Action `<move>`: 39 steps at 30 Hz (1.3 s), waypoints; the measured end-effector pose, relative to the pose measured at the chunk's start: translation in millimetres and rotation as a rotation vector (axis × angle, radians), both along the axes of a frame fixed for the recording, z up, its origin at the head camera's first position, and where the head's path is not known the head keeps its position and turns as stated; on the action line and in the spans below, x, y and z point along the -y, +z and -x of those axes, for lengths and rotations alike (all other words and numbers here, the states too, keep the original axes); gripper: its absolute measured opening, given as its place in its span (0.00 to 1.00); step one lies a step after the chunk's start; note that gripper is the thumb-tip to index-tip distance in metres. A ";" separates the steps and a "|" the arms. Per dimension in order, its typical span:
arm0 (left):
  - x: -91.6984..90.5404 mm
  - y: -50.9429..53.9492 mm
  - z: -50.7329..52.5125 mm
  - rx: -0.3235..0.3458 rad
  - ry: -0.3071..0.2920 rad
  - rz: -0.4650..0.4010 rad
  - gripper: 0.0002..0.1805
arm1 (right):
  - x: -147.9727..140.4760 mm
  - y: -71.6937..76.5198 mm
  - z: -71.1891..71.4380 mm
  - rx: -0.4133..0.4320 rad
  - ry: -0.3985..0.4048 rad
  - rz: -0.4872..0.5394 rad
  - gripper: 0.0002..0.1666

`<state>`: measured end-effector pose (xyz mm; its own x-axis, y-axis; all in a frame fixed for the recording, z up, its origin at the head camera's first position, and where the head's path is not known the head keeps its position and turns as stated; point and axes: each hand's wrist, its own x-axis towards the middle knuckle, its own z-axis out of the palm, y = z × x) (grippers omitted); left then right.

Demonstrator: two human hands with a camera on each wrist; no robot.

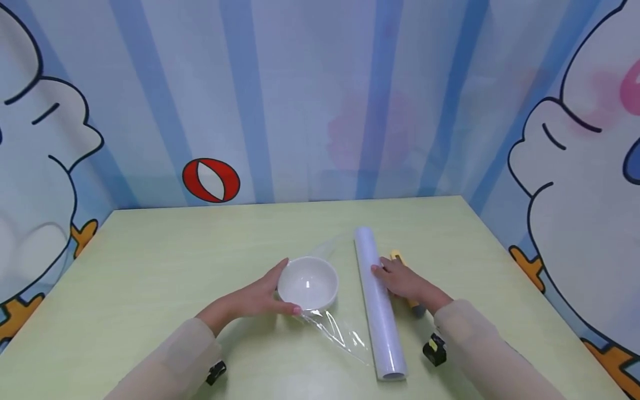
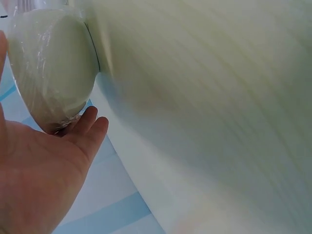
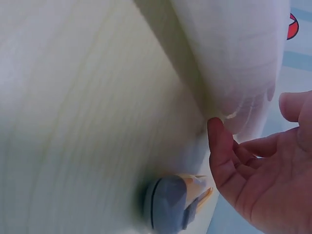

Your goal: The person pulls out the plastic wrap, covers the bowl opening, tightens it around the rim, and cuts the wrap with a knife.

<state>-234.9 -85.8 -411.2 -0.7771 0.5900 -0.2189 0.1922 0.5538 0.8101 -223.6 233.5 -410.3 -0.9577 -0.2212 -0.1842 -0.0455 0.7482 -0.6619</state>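
Note:
A white bowl (image 1: 308, 284) stands in the middle of the table, with clear cling film clinging round its outside in the left wrist view. My left hand (image 1: 260, 294) holds it from the left, thumb at the near side and fingers at the far side. From the bowl a loose sheet of film (image 1: 340, 333) stretches right to a long white roll of cling film (image 1: 377, 311). My right hand (image 1: 402, 279) grips the roll from its right side, the thumb on top. In the right wrist view its fingers (image 3: 226, 165) curl in at the roll's side.
A yellow and dark grey tool (image 1: 417, 308), possibly a utility knife, lies right of the roll, partly under my right hand and wrist. The pale wooden table (image 1: 200, 250) ends at a printed blue-striped backdrop (image 1: 310, 100) behind and at both sides.

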 end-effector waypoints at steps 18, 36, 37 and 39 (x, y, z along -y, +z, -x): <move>1.7 -5.2 -0.9 0.002 0.026 -0.012 0.62 | -46.3 -1.6 -12.9 0.140 -0.161 -0.216 0.16; -0.3 -7.0 0.4 -0.006 0.011 -0.052 0.57 | -44.7 0.7 -11.4 0.041 -0.300 0.408 0.23; -0.2 -7.0 0.5 -0.006 0.012 -0.054 0.56 | -43.6 3.6 -11.5 0.047 -0.282 0.431 0.23; 0.2 -6.6 0.3 -0.007 0.016 -0.056 0.56 | -41.8 9.4 -12.0 0.078 -0.250 0.504 0.23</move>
<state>-235.2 -86.0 -417.8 -0.7878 0.5890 -0.1802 0.1896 0.5103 0.8389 -211.6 275.2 -400.9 -0.9800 -0.0687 -0.1868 0.1556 0.3202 -0.9345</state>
